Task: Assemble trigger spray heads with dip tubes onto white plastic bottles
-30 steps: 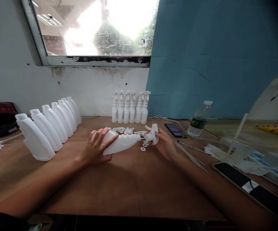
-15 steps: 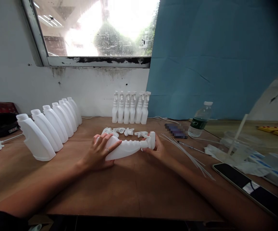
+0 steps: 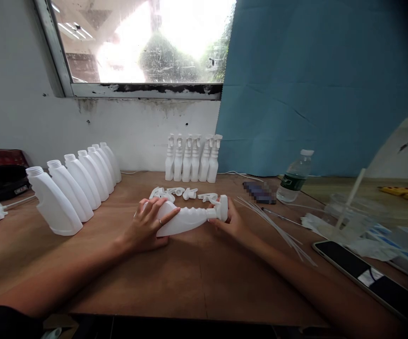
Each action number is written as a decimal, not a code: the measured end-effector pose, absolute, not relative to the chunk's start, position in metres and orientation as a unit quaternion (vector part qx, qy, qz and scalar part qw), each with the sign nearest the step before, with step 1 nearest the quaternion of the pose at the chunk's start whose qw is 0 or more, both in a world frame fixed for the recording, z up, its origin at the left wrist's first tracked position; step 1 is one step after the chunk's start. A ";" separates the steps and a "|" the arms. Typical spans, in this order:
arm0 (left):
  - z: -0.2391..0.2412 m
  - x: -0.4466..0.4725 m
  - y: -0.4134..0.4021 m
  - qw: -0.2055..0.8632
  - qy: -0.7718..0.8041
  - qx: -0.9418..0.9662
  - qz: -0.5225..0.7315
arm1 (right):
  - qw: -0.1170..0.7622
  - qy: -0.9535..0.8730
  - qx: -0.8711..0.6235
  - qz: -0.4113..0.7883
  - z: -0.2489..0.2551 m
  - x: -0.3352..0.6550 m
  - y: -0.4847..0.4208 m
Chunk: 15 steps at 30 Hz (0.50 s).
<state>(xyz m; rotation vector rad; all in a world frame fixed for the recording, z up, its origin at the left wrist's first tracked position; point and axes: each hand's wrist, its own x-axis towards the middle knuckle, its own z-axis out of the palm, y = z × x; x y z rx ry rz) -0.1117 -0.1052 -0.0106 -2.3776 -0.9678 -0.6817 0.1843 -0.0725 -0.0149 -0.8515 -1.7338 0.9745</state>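
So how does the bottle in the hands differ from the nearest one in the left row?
The held bottle is on its side, while the row bottle stands on its base. The held bottle has a spray head at its neck; the row bottle's neck is open. The left hand grips the held bottle and the right hand its spray head; no hand touches the row bottle. Both are white.

A head-worn camera looks forward and down across the nearby table [image 3: 175, 282].
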 end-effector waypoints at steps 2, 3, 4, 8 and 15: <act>-0.011 -0.111 -0.106 0.238 -0.353 -0.870 -0.246 | 0.467 -0.701 -0.357 0.404 -0.015 0.184 -0.073; -0.011 -0.111 -0.106 0.237 -0.355 -0.870 -0.246 | 0.467 -0.701 -0.354 0.406 -0.015 0.184 -0.073; -0.011 -0.111 -0.105 0.237 -0.356 -0.870 -0.246 | 0.468 -0.704 -0.347 0.406 -0.014 0.184 -0.074; -0.011 -0.111 -0.105 0.235 -0.355 -0.871 -0.248 | 0.463 -0.707 -0.350 0.404 -0.011 0.183 -0.076; -0.011 -0.110 -0.106 0.233 -0.351 -0.872 -0.248 | 0.472 -0.693 -0.349 0.419 -0.011 0.181 -0.076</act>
